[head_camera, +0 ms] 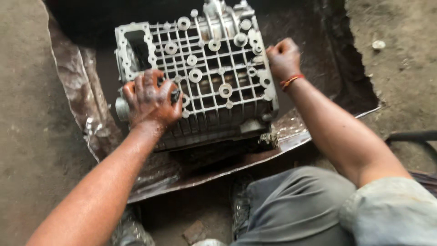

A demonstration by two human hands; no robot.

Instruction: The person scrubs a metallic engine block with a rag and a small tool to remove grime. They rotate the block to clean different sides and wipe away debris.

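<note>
A wide, dark, oily sheet-metal tray [255,159] sits on the dirt floor [27,136], its near rim and left wall close around the load, with more open room on the right. In it lies a grey cast-aluminium ribbed engine casing [205,77], gridded face up. The left hand [152,100], oil-smeared, presses on the casing's near-left corner, its grip curled around a small dark object [175,95], perhaps a tool. The right hand [283,57] is fisted against the casing's right edge.

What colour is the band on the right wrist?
The band is orange-red, seen in the head view, beside the right hand.
</note>
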